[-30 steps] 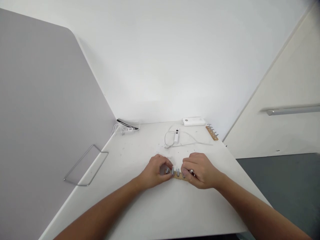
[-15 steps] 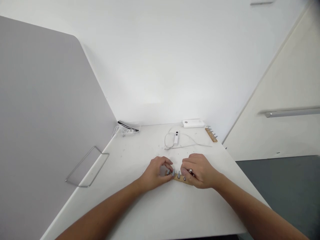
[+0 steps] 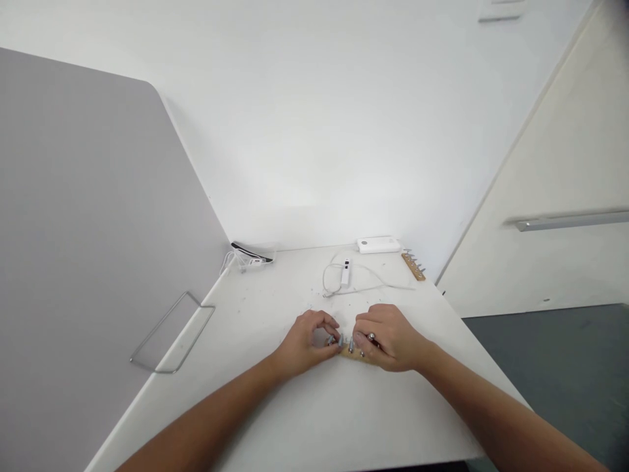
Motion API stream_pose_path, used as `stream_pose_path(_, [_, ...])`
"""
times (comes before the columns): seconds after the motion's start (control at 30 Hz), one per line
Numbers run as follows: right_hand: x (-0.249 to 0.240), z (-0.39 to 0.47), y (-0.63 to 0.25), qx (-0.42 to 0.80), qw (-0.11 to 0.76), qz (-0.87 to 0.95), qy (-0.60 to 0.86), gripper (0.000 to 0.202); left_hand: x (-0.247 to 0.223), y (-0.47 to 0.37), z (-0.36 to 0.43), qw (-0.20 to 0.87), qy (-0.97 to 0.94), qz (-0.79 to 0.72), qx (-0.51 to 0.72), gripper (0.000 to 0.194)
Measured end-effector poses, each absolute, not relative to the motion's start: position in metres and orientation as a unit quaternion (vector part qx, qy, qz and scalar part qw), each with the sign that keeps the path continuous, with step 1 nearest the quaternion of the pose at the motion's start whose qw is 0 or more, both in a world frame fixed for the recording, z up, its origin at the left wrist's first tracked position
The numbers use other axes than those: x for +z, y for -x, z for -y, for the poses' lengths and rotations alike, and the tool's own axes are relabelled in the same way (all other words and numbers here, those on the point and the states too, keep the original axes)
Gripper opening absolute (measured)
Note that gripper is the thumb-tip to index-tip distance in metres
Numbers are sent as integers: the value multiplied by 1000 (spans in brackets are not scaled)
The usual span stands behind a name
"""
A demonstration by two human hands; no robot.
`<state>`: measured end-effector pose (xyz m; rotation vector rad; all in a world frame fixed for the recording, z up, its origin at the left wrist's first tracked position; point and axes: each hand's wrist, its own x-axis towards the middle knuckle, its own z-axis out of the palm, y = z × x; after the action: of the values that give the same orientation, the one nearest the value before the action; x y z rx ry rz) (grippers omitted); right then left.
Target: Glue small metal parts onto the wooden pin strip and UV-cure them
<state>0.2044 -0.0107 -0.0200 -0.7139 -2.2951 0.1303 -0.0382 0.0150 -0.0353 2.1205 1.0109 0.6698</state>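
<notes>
A light wooden strip (image 3: 350, 354) with several grey, pointed metal pegs (image 3: 351, 345) standing in it lies near the front of the white table. Around its left end curl the fingers and thumb of my left hand (image 3: 307, 343), which steadies it. My right hand (image 3: 390, 339) is closed over the right end of the strip. A shiny rounded metal end (image 3: 372, 337) pokes out between its fingers; the rest of that piece is hidden.
A similar wooden strip with pegs (image 3: 413, 266) lies at the back right, beside a white box (image 3: 378, 244). A white device (image 3: 346, 273) and a looped cable (image 3: 327, 282) lie mid-table. A black-edged item (image 3: 251, 252) sits back left; a wire handle (image 3: 171, 334) juts over the left edge.
The camera view has shifted slightly. Both hands stay around the wooden strip, with the right hand's fingers moved only a little.
</notes>
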Motion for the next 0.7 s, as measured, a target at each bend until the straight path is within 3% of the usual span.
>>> stream_pose_path(0.43, [-17,12,-206,46,342,893,288,26,-38,37,-15,400,-788,-376,279,35])
stream_pose_path(0.7, [-12,18,-199,129,300,902,282,26,-34,36,-16,401,-787,-382,272,36])
